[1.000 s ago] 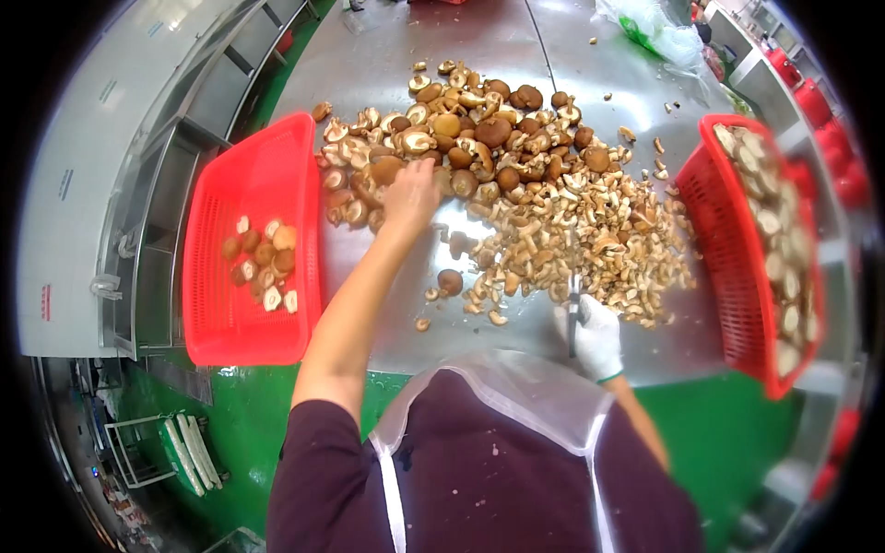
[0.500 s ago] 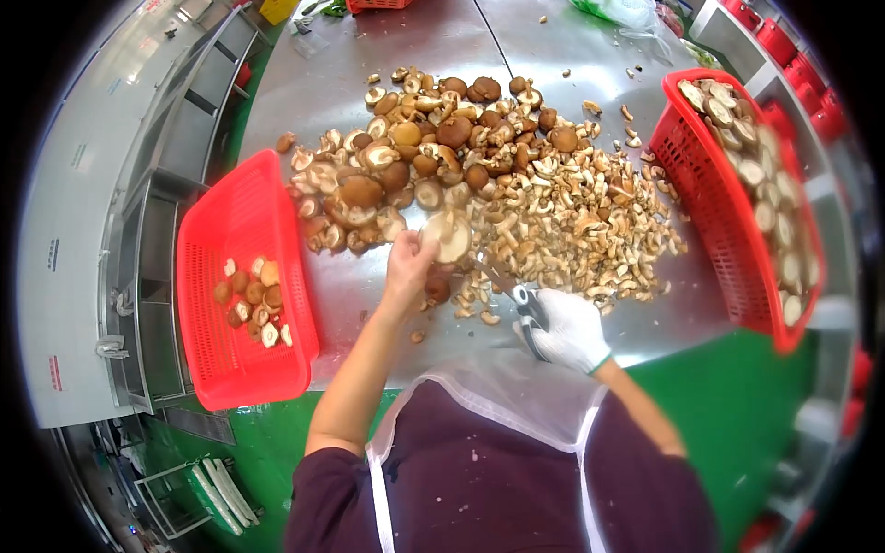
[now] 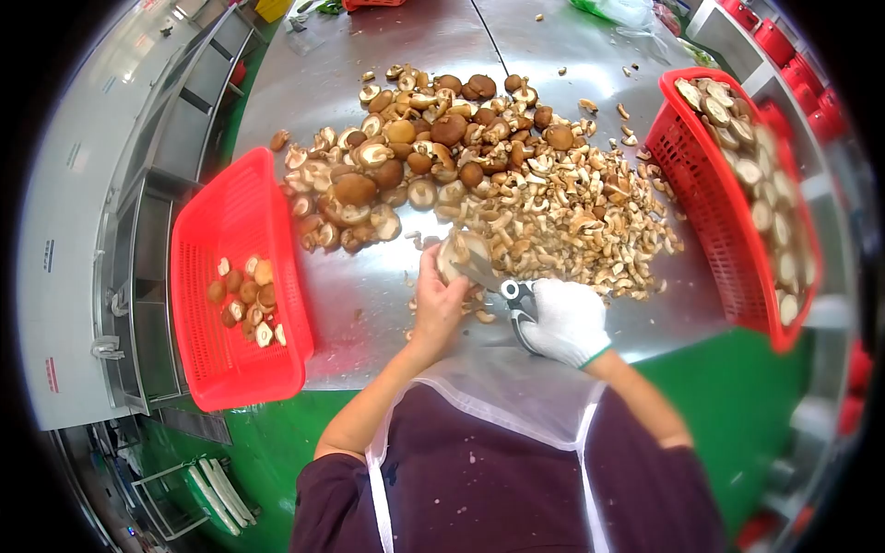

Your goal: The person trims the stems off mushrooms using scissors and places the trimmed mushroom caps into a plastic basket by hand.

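Observation:
My bare left hand (image 3: 441, 300) holds a mushroom (image 3: 458, 256) with its pale underside showing, over the near part of the metal table. In a white glove, my right hand (image 3: 564, 323) grips scissors (image 3: 513, 293), whose blades reach the mushroom. Just beyond my hands lies a heap of whole brown mushrooms (image 3: 355, 190). A pile of small cut stems (image 3: 590, 221) spreads to its right.
At the left stands a red basket (image 3: 293, 332) with several mushroom caps at its bottom. Another red basket (image 3: 705, 212), full of pale caps, is at the right. Plastic bags (image 3: 627, 13) lie at the table's far edge.
My left hand has gone from the whole mushrooms toward me with a mushroom in it. My right hand has brought the scissors up to that mushroom. The whole view has shifted somewhat.

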Available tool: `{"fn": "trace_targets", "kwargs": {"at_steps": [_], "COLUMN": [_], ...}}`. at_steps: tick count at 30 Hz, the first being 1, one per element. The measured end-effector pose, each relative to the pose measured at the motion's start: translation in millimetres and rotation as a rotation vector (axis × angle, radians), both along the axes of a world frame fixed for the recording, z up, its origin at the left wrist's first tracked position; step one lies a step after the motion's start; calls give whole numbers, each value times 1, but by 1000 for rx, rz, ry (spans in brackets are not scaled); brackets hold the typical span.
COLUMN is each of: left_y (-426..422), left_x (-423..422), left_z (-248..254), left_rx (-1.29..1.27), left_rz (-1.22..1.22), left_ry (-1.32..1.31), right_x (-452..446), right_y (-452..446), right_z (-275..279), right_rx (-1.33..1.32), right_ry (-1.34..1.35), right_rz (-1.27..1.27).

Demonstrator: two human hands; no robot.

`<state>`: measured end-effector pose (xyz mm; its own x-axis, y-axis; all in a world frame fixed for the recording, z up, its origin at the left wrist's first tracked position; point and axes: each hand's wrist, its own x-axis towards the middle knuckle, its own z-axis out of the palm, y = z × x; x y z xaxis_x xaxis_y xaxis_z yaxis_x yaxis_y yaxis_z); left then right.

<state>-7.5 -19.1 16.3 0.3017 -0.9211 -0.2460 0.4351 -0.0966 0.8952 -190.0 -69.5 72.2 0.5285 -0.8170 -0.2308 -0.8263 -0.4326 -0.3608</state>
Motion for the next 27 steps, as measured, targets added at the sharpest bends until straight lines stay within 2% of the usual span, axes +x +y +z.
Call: {"fn": "trace_targets", "kwargs": {"at_steps": [8,12,15,19,20,23,24,25,26,27], "left_y": [4,1,2,6,5,1,1,2,3,4], "left_x": [-3,-4,-1,-6,-7,-3,-2,0,2,3], "left_z": [-17,-18,-20,-20,-16,-15,-10,-2,3,2], "left_rx": [71,75,98,133,128,171,182,196,210,212], "left_rz": [-16,4,-20,-25,-14,-28,-26,-23,-22,1], "left_ry": [-74,-23,-8,-19,-39,-13,43,99,152,91], "right_x": [3,-2,1,1,3,-8,-11,-16,-25,-22], "right_y": [4,5,7,11,10,11,12,10,7,8], "right_z": [-9,-22,-35,-48,-43,-72,-67,-68,-87,-69], "right_rx": [100,3,105,-19,27,151,305,284,386,683], "right_ry": [86,-26,-13,-120,-126,-395,-475,-470,-661,-827], "right_rz": [16,23,22,48,34,54,-42,-43,-40,-279]}}
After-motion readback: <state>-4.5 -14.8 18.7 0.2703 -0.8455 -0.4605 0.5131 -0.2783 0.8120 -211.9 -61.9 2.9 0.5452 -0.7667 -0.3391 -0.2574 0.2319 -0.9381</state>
